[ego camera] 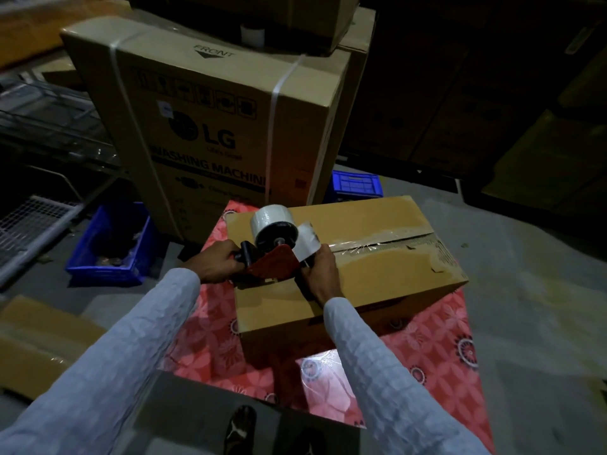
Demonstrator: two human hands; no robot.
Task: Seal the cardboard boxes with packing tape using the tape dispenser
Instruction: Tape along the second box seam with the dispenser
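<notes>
Head view, frame centre: left hand (218, 261) grips the tape dispenser (274, 247) handle; right hand (320, 274) pinches tape (307, 242) over the box (377, 257).

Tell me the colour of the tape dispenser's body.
Red, with a black handle; the tape dispenser shows in the head view.
</notes>
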